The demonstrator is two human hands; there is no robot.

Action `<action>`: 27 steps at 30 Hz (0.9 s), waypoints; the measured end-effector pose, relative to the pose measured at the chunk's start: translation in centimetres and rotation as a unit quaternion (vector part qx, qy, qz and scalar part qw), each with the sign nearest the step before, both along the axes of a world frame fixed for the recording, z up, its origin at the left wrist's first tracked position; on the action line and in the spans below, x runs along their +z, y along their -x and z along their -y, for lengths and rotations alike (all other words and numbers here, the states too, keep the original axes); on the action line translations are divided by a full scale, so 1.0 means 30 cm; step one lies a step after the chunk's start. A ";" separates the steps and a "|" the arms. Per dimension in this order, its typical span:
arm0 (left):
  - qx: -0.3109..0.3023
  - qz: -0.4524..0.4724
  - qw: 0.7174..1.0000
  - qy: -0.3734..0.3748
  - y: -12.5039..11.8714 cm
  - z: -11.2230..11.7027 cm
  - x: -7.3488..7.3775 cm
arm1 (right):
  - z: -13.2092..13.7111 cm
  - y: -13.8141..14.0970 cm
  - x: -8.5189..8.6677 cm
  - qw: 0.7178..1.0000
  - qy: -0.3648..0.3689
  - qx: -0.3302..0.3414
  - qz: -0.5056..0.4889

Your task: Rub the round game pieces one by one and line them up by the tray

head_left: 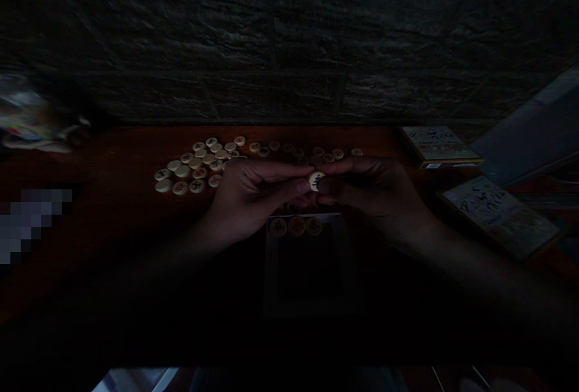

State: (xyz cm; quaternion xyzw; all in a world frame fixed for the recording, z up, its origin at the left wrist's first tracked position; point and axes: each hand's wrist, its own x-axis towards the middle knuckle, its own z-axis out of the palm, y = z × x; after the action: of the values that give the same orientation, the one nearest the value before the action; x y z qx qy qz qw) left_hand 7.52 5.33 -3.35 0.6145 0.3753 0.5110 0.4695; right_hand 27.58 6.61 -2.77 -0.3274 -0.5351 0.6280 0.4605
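Observation:
Between my two hands, above a shallow open box, is a round Chinese chess piece with a black character, its face tilted toward me. My left hand pinches it from the left with thumb and fingertips. From the right, my right hand pinches the same piece, thumb against its lower edge. Inside the box, a row of three pieces lies along the far side, the middle one marked in red. Many loose chess pieces are spread beyond my left hand, some showing plain backs.
More pieces lie farther back on the dark wooden table. To the right are a printed box and a second printed flat box or lid. A stone-textured wall rises behind the table. The scene is very dark.

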 end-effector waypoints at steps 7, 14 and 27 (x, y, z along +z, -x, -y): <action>-0.021 -0.007 0.999 -0.032 0.004 0.005 -0.006 | -0.001 -0.001 -0.009 1.000 -0.016 0.006 -0.003; -0.048 0.006 0.999 -0.023 0.009 0.006 -0.004 | -0.002 0.001 -0.013 1.000 -0.012 0.009 0.001; -0.061 0.002 0.998 -0.034 0.006 0.009 -0.013 | -0.007 -0.005 -0.014 0.999 -0.035 -0.004 0.034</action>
State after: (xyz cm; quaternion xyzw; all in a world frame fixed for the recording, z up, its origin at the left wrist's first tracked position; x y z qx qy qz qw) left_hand 7.36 5.06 -3.74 0.6507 0.3181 0.4952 0.4798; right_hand 27.73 6.81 -3.20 -0.3346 -0.5709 0.5956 0.4554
